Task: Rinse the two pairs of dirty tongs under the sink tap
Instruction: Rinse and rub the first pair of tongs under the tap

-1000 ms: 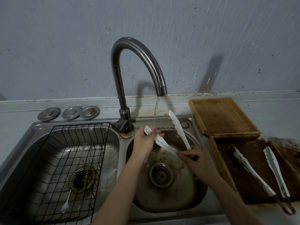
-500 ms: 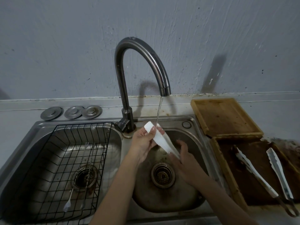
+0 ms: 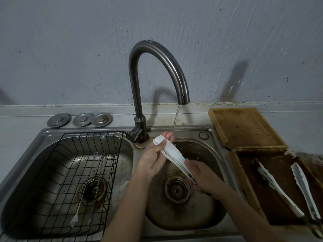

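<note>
Your left hand (image 3: 153, 160) grips the white tongs (image 3: 172, 155) near their tips, thumb pressed over the top, and your right hand (image 3: 201, 173) is wrapped around the handle end, over the right basin of the sink (image 3: 195, 137). A second ago the two arms of the tongs were spread apart; half a second ago you had squeezed them closed, and they remain closed, lying flat against each other and slanting from far left down to near right. The thin water stream (image 3: 175, 119) from the tap (image 3: 157, 55) lands at your left fingertips, just right of the tongs' tip. Your right hand has slid a little farther along the handle than before. The second pair of tongs (image 3: 277, 187) lies unchanged in the dark wooden tray (image 3: 241, 172) on the right, arms open. In the left basin, the wire rack (image 3: 70, 172) holds thin utensils.
</note>
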The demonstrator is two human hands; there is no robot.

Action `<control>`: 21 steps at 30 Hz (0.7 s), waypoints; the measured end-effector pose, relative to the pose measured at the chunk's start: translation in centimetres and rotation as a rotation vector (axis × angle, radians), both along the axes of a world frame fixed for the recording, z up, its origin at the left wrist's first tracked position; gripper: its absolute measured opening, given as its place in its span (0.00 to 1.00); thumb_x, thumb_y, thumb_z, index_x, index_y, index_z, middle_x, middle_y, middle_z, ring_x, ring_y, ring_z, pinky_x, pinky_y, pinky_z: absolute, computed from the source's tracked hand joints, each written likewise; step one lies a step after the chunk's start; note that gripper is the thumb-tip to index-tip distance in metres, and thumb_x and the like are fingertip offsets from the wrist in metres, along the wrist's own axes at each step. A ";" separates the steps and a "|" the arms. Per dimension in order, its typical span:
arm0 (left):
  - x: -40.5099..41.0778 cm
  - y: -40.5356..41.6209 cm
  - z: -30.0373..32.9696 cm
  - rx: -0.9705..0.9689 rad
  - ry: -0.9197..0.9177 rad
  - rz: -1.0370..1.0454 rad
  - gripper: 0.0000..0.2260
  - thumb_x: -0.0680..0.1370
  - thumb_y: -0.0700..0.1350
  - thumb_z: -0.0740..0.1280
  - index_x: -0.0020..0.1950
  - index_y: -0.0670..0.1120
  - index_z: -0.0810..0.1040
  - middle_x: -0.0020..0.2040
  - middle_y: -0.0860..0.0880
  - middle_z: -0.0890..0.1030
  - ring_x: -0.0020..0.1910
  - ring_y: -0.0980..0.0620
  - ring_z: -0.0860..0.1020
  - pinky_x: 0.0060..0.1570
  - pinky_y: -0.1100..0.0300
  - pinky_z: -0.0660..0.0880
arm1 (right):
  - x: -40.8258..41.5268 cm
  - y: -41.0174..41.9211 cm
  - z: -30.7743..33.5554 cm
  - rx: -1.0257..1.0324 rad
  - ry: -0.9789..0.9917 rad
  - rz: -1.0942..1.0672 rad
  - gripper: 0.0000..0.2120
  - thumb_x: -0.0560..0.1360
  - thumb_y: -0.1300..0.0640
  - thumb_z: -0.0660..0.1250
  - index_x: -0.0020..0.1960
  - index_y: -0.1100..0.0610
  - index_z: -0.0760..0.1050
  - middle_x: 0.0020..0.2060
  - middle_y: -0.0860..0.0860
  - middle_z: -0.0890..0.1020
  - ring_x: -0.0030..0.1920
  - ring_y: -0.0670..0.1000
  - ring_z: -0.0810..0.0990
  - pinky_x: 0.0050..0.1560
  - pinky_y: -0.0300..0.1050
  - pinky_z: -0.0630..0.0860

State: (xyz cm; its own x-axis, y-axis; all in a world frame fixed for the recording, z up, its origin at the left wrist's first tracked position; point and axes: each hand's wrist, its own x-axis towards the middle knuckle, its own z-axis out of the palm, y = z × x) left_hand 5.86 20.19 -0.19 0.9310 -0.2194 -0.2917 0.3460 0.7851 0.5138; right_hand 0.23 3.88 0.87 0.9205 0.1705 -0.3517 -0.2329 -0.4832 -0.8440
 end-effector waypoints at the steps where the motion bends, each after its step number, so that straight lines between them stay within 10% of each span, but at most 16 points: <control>1: 0.0 -0.2 0.2 -0.074 -0.045 -0.004 0.11 0.76 0.34 0.60 0.56 0.40 0.77 0.49 0.46 0.85 0.49 0.51 0.83 0.56 0.53 0.76 | -0.1 0.0 0.2 0.074 0.063 -0.005 0.20 0.79 0.42 0.52 0.36 0.53 0.72 0.21 0.47 0.72 0.18 0.43 0.67 0.20 0.35 0.64; 12: -0.9 0.2 -0.2 0.301 -0.191 -0.411 0.10 0.79 0.33 0.58 0.58 0.38 0.73 0.54 0.42 0.82 0.54 0.47 0.81 0.53 0.57 0.79 | -1.0 -1.6 -0.1 0.449 0.414 -0.082 0.24 0.77 0.38 0.52 0.44 0.57 0.73 0.25 0.49 0.72 0.20 0.45 0.61 0.20 0.36 0.56; 21: -1.3 0.4 -0.1 0.719 -0.357 -0.464 0.10 0.70 0.36 0.73 0.40 0.51 0.83 0.33 0.54 0.83 0.44 0.52 0.84 0.52 0.56 0.79 | -1.2 -1.4 0.1 0.596 0.480 -0.139 0.24 0.77 0.39 0.53 0.37 0.56 0.75 0.21 0.48 0.71 0.18 0.43 0.61 0.17 0.34 0.57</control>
State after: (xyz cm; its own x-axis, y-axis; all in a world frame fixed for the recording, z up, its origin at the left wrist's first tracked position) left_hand 4.59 20.60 -0.29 0.8561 -0.4699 -0.2153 0.2736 0.0587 0.9600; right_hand -0.95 2.49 0.96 0.7174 0.3504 -0.6021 -0.6637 0.0812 -0.7436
